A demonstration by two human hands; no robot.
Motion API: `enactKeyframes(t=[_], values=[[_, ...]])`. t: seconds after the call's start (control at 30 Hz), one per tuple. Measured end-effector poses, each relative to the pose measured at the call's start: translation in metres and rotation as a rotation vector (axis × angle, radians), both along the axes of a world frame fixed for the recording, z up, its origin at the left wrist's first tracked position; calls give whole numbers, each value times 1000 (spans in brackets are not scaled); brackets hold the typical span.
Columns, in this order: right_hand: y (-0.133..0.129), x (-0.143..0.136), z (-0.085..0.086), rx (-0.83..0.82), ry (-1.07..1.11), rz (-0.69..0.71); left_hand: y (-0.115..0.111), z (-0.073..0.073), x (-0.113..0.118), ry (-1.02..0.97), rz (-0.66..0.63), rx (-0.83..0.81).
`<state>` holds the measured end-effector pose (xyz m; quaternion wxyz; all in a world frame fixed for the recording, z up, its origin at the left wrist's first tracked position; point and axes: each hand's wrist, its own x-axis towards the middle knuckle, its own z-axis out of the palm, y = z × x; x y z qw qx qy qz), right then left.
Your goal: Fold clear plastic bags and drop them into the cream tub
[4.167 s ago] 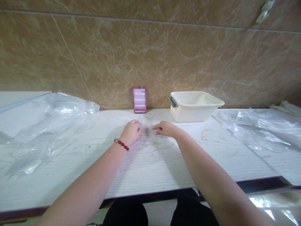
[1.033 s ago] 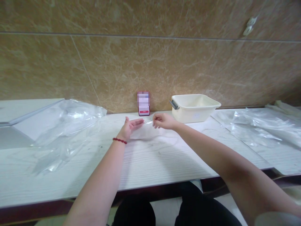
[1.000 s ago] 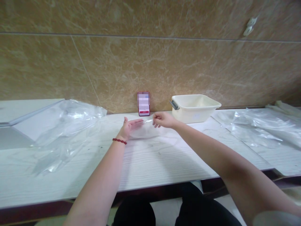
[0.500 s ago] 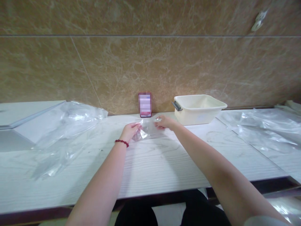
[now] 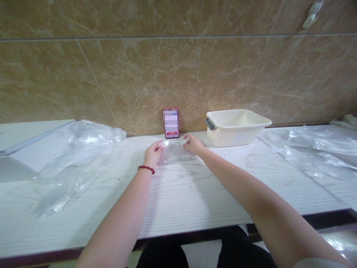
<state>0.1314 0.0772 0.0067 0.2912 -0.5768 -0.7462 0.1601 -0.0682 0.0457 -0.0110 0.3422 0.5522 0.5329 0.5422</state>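
Observation:
A small clear plastic bag (image 5: pixel 175 153) lies on the white wood-grain table (image 5: pixel 178 201), between my two hands. My left hand (image 5: pixel 153 153), with a red bead bracelet on its wrist, pinches the bag's left edge. At the bag's right upper side is my right hand (image 5: pixel 193 144), its thumb and forefinger apart and its other fingers curled near the plastic. Just behind the bag a phone (image 5: pixel 171 123) with a red edge leans upright against the wall.
A cream plastic tub (image 5: pixel 235 134) with a grey handle stands at the back right. Large clear plastic sheets (image 5: pixel 320 149) spread over the right side. At the left, more clear plastic (image 5: pixel 92 139) covers part of a white box (image 5: pixel 30 137).
The fingers of my right hand have parted at the bag's upper right. The bag's left part looks smoother and rounder. The whole view has shifted slightly.

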Motion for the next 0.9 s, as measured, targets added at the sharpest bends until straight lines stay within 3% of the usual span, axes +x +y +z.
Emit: enactKeyframes(t=[0.17,0.3,0.4,0.53,0.63,0.77,0.9], values=[[8,-3,0,31,-12,-5,-1,6,-3,110,115,38],[14,-7,-3,26,-17,-34,-2,8,-4,34,272,110],[16,-8,-4,26,-10,-47,-1,9,-6,-103,403,45],[16,-11,-5,17,5,-58,-2,14,-3,-444,308,-137],[15,-13,-5,4,30,-52,-2,18,1,-548,220,-159],[13,-13,-6,6,65,-75,3,16,3,-512,187,-136],[12,-13,-8,17,83,-90,9,8,-3,-312,275,-65]])
